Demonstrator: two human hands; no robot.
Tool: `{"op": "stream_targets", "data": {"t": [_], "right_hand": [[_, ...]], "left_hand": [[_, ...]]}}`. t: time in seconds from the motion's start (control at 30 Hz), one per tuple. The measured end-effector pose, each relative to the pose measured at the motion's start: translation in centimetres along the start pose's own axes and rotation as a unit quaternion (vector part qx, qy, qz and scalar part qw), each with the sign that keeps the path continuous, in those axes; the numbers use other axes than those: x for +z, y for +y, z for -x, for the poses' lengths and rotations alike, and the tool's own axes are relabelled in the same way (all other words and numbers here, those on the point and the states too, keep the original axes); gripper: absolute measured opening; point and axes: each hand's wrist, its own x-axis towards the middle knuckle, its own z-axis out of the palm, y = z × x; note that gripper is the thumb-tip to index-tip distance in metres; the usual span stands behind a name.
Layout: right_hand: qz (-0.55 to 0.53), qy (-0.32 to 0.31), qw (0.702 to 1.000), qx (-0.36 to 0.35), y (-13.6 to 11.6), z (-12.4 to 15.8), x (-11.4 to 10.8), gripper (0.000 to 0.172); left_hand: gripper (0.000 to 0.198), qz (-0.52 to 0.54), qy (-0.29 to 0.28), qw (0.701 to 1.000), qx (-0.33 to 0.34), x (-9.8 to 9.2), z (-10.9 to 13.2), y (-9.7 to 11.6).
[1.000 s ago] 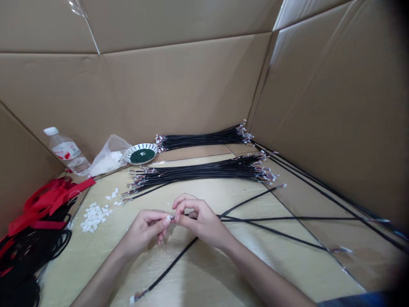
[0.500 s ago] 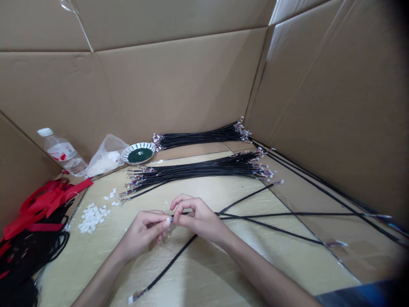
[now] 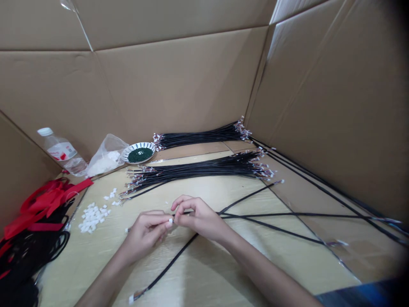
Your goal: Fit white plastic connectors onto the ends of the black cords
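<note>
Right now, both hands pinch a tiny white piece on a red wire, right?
No, the wire is black, not red, as the head view shows. The left hand and right hand do pinch a tiny white piece on it.

free: near table (image 3: 198,281) | ahead: cable bundle (image 3: 198,170) | left: white pieces (image 3: 92,215), probably loose

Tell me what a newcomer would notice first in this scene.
Two hands meet at centre front: the left hand pinches a small white plug against a black cable held by the right hand. Behind them lie two thick cable bundles; a heap of white plugs sits left.
</note>
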Motion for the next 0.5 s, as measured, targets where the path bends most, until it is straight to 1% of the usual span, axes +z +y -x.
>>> {"op": "stream_targets", "data": {"t": [0.23, 0.5], "right_hand": [[0.061, 0.003, 0.998, -0.018, 0.39, -0.03, 0.11, 0.012], [0.078, 0.009, 0.996, -0.033, 0.51, -0.02, 0.28, 0.012]], "left_hand": [[0.038, -0.032, 0.007, 0.999, 0.016, 0.06, -0.12, 0.16], [0.036, -0.049, 0.013, 0.998, 0.032, 0.25, -0.16, 0.09]]}}
